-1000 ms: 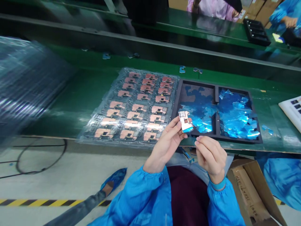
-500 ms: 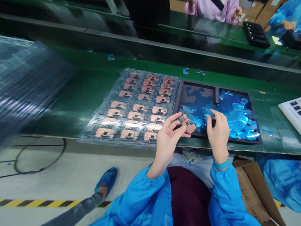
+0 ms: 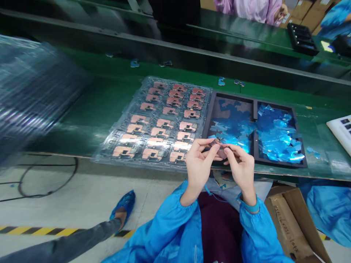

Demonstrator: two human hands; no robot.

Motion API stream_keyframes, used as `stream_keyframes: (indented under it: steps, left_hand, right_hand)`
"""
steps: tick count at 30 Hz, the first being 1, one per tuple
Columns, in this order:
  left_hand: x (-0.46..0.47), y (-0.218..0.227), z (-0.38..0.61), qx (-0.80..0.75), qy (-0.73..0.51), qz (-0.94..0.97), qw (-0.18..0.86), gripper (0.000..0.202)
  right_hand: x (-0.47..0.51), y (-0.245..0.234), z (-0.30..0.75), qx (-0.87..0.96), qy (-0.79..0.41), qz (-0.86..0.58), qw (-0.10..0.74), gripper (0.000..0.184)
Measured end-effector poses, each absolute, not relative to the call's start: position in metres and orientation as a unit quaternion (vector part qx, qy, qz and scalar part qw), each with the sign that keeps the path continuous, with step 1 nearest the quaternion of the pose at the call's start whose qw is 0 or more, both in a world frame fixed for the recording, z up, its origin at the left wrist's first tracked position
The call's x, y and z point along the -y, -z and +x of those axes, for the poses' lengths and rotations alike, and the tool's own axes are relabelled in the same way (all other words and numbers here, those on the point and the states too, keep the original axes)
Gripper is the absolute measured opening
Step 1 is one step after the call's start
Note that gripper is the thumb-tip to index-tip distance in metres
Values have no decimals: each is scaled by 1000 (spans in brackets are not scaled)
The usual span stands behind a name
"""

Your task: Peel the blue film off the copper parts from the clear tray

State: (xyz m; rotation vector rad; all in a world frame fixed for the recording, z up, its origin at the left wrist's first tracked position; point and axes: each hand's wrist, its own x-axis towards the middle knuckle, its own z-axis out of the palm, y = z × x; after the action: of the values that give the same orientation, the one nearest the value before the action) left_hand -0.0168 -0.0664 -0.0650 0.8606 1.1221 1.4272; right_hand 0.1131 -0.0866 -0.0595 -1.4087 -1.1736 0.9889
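Green conveyor bench [image 3: 76, 109] runs across your view, with a pink-sleeved co-worker [image 3: 246, 9] beyond it at 12 o'clock. At your 11 o'clock lies a clear blister tray [image 3: 102, 155] holding rows of copper-faced boards [image 3: 155, 131]. At 1 o'clock, touching it, sits a dark foam tray [image 3: 253, 128] with two compartments, the right one heaped with blue film scraps [image 3: 279, 137] and the left one more thinly strewn with them. Side by side like that, they look set so you can work between them without a long reach. Your hands are together in front of you, the left hand [image 3: 199, 164] and right hand [image 3: 241, 171] meeting at the fingertips on a small board [image 3: 218, 146], pinched just over the foam tray's near rim. That fingertip grip seems meant to keep your palms off its faces. Half a second earlier your hands were apart: the board sat in your left fingers alone while your right hovered over the film. A cardboard box [image 3: 290, 223] stands at 4 o'clock.
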Motion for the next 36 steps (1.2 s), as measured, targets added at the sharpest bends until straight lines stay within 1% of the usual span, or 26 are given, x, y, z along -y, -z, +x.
stream_keyframes:
  steps: [2, 4, 7, 10, 13, 18, 21, 24, 26, 28, 33, 36]
  left_hand:
    - [66, 65, -16, -476, -602, 367, 525, 33]
    - [66, 65, -15, -485, -606, 367, 512, 33]
    - [66, 65, -13, -491, -612, 362, 503, 34]
    - [70, 63, -12, -475, -613, 354, 523, 37]
    - [75, 60, -13, -456, -599, 354, 554, 38]
    - [68, 49, -29, -458, -564, 392, 565, 37]
    - [36, 42, -62, -490, -554, 447, 504, 35]
    - [-17, 39, -112, -528, -530, 519, 414, 25]
    - [-55, 40, -143, -562, -463, 592, 345, 21]
    - [-88, 42, -166, -581, -390, 649, 297, 22]
    - [-129, 55, -181, -583, -295, 706, 273, 26]
    - [-130, 64, -182, -589, -266, 726, 234, 19]
  right_hand:
    - [88, 61, 113, 487, -409, -579, 510, 30]
    - [89, 62, 111, 495, -403, -578, 508, 28]
    - [91, 63, 108, 488, -409, -580, 508, 34]
    - [91, 65, 110, 444, -449, -575, 520, 29]
    - [90, 68, 115, 415, -472, -566, 533, 32]
    - [94, 72, 119, 462, -423, -563, 540, 33]
    - [98, 69, 123, 492, -413, -540, 544, 38]
    - [101, 65, 130, 489, -390, -545, 558, 37]
    - [102, 65, 135, 485, -374, -559, 560, 34]
    - [103, 66, 138, 486, -371, -565, 555, 34]
    - [103, 71, 140, 496, -377, -566, 540, 33]
    - [104, 72, 141, 493, -374, -572, 538, 32]
